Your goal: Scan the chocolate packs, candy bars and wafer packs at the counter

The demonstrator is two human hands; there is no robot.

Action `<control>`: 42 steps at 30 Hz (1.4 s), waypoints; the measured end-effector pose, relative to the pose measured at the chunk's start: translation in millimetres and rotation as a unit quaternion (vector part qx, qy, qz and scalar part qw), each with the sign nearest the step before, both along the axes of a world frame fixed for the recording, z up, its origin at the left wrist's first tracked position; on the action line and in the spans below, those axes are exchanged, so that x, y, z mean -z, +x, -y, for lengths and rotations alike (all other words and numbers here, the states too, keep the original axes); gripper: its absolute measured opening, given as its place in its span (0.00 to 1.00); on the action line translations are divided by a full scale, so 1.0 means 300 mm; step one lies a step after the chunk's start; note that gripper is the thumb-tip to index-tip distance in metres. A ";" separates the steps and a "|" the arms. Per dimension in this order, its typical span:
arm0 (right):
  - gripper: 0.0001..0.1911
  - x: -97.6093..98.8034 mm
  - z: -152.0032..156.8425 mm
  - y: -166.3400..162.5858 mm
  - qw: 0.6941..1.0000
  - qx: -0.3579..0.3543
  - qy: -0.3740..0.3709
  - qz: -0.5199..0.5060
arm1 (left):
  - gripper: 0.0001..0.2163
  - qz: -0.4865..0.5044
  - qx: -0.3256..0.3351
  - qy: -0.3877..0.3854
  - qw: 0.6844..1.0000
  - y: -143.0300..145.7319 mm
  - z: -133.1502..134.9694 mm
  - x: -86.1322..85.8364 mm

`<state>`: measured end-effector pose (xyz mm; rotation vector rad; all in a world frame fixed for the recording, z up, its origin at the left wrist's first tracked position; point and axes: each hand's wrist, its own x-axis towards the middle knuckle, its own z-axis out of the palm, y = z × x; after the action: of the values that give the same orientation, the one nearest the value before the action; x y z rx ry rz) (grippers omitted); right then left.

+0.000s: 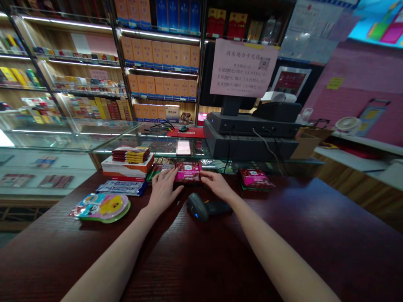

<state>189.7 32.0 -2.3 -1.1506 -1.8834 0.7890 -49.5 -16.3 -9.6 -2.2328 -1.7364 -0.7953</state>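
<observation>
A pink chocolate bar packet (188, 172) lies on the dark wooden counter (283, 235) at its far edge. My left hand (164, 187) rests on the counter with its fingers against the packet's left end. My right hand (214, 183) grips the packet's right end, fingers curled over it. A black barcode scanner (201, 207) lies on the counter just in front of both hands, between my wrists.
A stack of red and yellow boxes (129, 161) stands left of the packet, with a blue wrapper (121, 187) and a round cartoon toy pack (102, 206) nearer the left edge. More pink packets (254, 178) lie to the right. A cash register (252, 130) sits behind.
</observation>
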 end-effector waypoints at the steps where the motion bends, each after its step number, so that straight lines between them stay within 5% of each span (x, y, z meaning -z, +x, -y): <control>1: 0.20 0.002 0.003 0.013 1.000 0.004 0.000 -0.005 | 0.30 -0.003 0.012 0.006 1.000 0.003 -0.002 0.003; 10: 0.24 0.040 0.037 0.119 0.997 0.003 0.030 -0.065 | 0.31 -0.026 0.095 0.050 0.994 0.032 -0.037 0.042; 20: 0.28 0.072 0.081 0.180 0.988 0.045 0.149 -0.013 | 0.31 -0.036 0.123 0.052 0.990 0.090 -0.068 0.011; 33: 0.30 0.084 0.101 0.198 0.928 0.099 0.353 0.068 | 0.28 -0.007 0.151 0.170 0.974 0.115 -0.043 0.022; 42: 0.32 0.093 0.102 0.191 0.913 0.087 0.384 0.105 | 0.27 0.020 0.153 0.223 0.962 0.096 -0.051 0.028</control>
<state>246.8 1.3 -30.3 -0.8817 -1.9459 -0.2015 -20.8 -1.0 -18.1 -2.1914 -1.0876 -1.1683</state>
